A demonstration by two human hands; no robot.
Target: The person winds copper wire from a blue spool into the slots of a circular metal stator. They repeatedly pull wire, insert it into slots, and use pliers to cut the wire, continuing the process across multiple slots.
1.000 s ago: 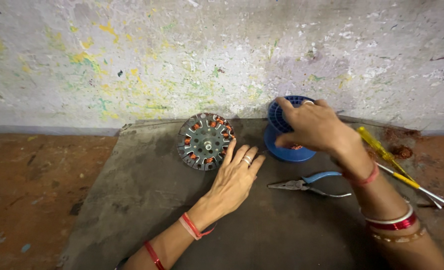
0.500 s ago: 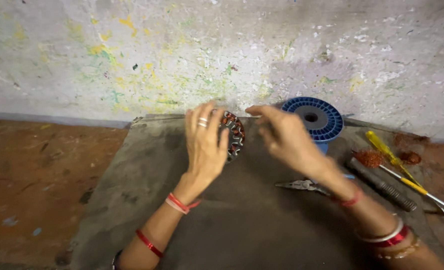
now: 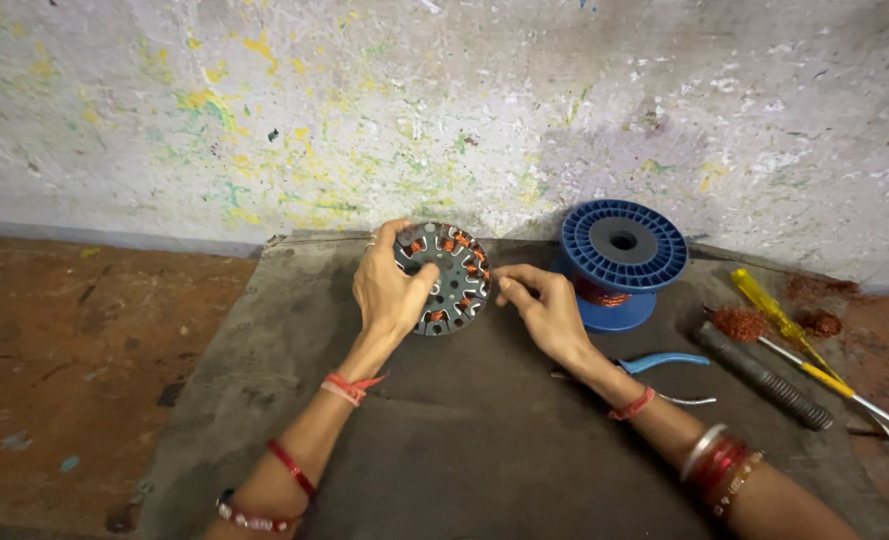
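On top of a dark grey mat (image 3: 444,450), close to a paint-splashed wall (image 3: 444,110): a round grey metal motor core with copper wire coils (image 3: 451,277), held up a little on its edge and tilted. Left hand (image 3: 389,290) wrapped round the core's left side, fingers curled over the top rim, thumb pressed on the flat grey face. Right hand (image 3: 544,310) just beside the core's right edge, fingers bunched together with the tips pinched; too small to tell whether any wire sits between them. Red thread bands and bangles on both wrists. Right behind the right hand, a blue plastic spool with copper wire on it (image 3: 621,262), standing on the mat. Near the right forearm, pliers with light blue handles (image 3: 664,362), lying flat. Farther right, a dark ribbed metal rod (image 3: 761,376), a yellow-handled screwdriver (image 3: 794,340) and small clumps of loose copper wire (image 3: 739,322). Left of the mat, rusty brown floor (image 3: 74,370).
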